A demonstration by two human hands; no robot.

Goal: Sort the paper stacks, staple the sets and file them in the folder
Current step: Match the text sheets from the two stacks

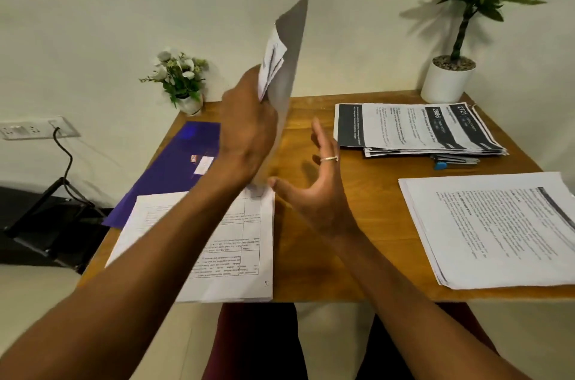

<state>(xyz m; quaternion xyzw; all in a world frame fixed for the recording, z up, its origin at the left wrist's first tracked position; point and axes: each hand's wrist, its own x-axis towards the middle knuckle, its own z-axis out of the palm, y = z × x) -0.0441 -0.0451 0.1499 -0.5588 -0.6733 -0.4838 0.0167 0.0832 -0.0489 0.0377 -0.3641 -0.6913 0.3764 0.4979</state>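
Wooden table (295, 270) carries three paper piles: a near-right stack (497, 230), a far-right stack (417, 127) and a near-left stack (236, 255) overlapping the purple folder (168, 168). The left hand (249, 130) grips a sheaf (287, 68) raised upright; the right hand (320, 190) is spread loose just beside it.

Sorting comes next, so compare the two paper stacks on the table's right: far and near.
The far stack carries black bands with large white numbers; the near stack is mostly plain text. The far stack is fanned untidily; the near stack lies squarer, by the table's front edge. Both lie flat, print up.
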